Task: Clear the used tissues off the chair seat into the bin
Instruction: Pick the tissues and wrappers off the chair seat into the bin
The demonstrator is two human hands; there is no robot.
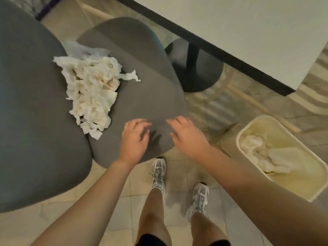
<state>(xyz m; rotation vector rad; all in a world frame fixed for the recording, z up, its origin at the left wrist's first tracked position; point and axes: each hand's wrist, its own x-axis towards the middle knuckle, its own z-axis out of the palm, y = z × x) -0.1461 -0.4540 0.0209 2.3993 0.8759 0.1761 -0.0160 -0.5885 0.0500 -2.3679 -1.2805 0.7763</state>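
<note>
Reaching: both hands are being held over the bare front of the chair seat, nothing gripped.
Left hand: fingers are being kept loosely spread, empty.
Right hand: fingers are being kept relaxed and apart, empty.
Tissues: 1 crumpled heap is lying against the backrest, well apart from both hands.
Bin: standing on the floor at the right, some tissue already inside.
Advice: the heap is best being scooped from both sides with 2 hands, so loose strips are not being dropped.

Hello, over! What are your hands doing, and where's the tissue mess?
Left hand and right hand empty, over the chair seat. Tissue pile on seat, untouched. Bin at right, some tissues inside. Path clear.
</note>
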